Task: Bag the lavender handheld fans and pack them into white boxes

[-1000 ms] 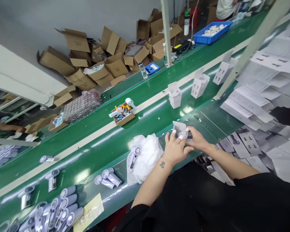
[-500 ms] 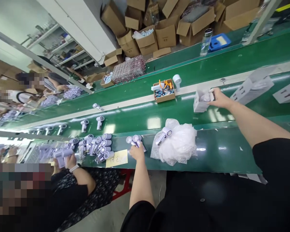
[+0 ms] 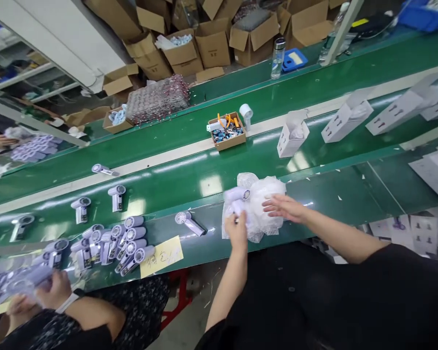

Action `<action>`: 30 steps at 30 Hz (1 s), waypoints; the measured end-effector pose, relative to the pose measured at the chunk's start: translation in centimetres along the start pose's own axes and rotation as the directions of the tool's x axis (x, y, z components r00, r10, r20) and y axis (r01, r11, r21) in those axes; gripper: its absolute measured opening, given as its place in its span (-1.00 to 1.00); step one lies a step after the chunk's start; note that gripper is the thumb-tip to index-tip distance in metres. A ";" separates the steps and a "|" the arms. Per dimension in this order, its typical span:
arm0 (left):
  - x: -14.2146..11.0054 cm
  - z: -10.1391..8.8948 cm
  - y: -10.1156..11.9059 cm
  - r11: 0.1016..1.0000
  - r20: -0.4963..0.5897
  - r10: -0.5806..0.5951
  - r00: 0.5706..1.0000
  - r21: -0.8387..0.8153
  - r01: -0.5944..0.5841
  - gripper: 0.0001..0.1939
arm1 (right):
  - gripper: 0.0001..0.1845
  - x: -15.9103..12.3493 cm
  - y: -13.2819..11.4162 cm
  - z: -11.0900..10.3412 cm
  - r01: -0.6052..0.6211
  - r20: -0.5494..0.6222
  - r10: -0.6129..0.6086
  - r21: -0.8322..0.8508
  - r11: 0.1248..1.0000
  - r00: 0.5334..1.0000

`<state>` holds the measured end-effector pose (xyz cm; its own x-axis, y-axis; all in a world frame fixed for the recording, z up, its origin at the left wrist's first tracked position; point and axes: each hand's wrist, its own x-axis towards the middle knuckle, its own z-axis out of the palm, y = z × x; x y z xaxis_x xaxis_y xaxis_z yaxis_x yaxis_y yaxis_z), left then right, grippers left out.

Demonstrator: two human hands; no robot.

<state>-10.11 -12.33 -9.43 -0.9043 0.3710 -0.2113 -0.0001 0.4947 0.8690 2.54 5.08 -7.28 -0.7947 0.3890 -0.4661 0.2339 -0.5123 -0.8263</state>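
My left hand (image 3: 236, 231) is closed round the lower part of a lavender handheld fan (image 3: 236, 195), blurred by motion, at the left side of a heap of clear plastic bags (image 3: 257, 218). Whether a second fan lies under it I cannot tell. My right hand (image 3: 286, 208) reaches over the right side of the heap, fingers stretched out and holding nothing. A single lavender fan (image 3: 190, 223) lies on the bench to the left of my left hand. Beyond the bags, an open white box (image 3: 292, 138) with a wrapped item inside stands on the green belt.
More white boxes (image 3: 346, 121) stand on the belt at right. A small carton (image 3: 230, 141) of mixed parts and a white cup-shaped piece (image 3: 246, 113) are ahead. Several fans (image 3: 127, 243) lie left by a yellow note (image 3: 162, 257). A co-worker's hands (image 3: 54, 289) work there.
My right hand has let go of the white box and come down to the bags. My left hand has brought a fan rightward to the heap, leaving one fan behind. The view has shifted right.
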 end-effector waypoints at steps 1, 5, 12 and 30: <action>-1.3 1.3 0.9 0.997 0.118 0.069 0.991 -0.037 -0.065 -0.63 | -0.64 -0.1 0.8 1.0 -0.045 0.041 0.040 0.133 0.990 0.998; -2.7 5.1 4.0 0.968 0.303 0.245 0.921 -0.125 -0.217 -0.61 | -0.67 -0.8 0.7 -0.8 0.058 -0.173 0.010 0.384 0.922 0.985; 1.3 11.7 6.3 0.741 0.522 0.322 0.790 0.380 -0.553 -0.71 | -0.71 -6.3 -0.5 -9.4 0.174 -0.395 -0.007 0.389 0.905 0.919; -1.5 7.6 8.7 0.981 0.451 0.156 0.879 -0.177 -0.083 -0.82 | -0.58 -6.8 -2.0 -6.7 -0.037 0.197 -0.031 0.335 0.941 0.980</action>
<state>-5.51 -2.63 -4.90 -0.6022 0.7575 -0.2521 -0.0008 0.3153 0.9490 11.25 8.60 -4.56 -0.8962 0.2468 -0.3687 0.0619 -0.7533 -0.6547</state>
